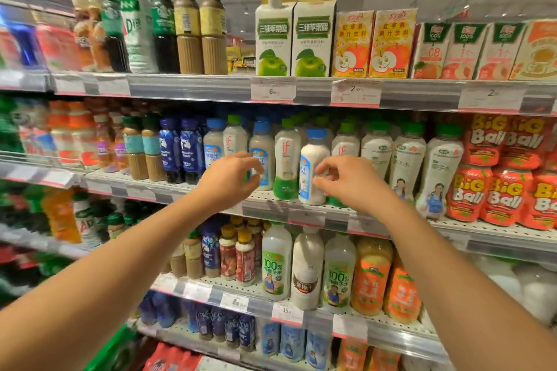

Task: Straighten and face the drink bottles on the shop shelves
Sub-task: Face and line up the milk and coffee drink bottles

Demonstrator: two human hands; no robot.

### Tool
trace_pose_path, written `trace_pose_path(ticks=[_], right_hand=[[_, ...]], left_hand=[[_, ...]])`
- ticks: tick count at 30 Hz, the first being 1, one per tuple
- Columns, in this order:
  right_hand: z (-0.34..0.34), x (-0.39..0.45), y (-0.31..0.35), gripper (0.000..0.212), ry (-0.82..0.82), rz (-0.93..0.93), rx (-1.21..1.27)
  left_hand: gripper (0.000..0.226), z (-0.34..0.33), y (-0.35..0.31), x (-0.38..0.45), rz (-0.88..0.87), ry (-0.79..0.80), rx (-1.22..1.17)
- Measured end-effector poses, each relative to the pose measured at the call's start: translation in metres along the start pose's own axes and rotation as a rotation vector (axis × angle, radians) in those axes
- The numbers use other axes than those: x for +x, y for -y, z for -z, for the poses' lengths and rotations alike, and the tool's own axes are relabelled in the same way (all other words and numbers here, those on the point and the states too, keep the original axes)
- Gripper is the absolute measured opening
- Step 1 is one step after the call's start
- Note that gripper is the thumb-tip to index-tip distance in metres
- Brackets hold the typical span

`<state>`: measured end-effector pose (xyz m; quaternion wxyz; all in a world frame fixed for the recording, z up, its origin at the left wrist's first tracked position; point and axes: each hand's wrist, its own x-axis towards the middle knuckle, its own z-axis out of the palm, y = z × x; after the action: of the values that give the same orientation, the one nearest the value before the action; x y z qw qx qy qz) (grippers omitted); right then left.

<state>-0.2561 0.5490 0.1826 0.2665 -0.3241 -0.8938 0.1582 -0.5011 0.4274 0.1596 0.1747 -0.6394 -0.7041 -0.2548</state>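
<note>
1. Head view, frame centre: my right hand [346, 180] pinches a blue-capped bottle [313, 165] of white drink on the middle shelf [301, 208].
2. My left hand [232, 177] curls around another blue-capped bottle [261, 156], just left.
3. A green-capped bottle [287, 159] of milky drink stands between them.

4 metal shelves [193, 88] w/ price tags: top has green-cap bottles [187, 30] & juice cartons [313, 39], 2nd has white bottles [287, 159] & red big ball packs [482, 168], 3rd white & orange bottles [372, 277], bottom blue bottles [232, 330].
</note>
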Motion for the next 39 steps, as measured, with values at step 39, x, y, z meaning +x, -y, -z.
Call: trace_pose_path(ticks=[39], right_hand=[[-0.036,0.076,0.048,0.063,-0.246,-0.239,-0.482]], left_hand=[[0.073,0.006,0.116,0.081,-0.027,-0.083,-0.067]])
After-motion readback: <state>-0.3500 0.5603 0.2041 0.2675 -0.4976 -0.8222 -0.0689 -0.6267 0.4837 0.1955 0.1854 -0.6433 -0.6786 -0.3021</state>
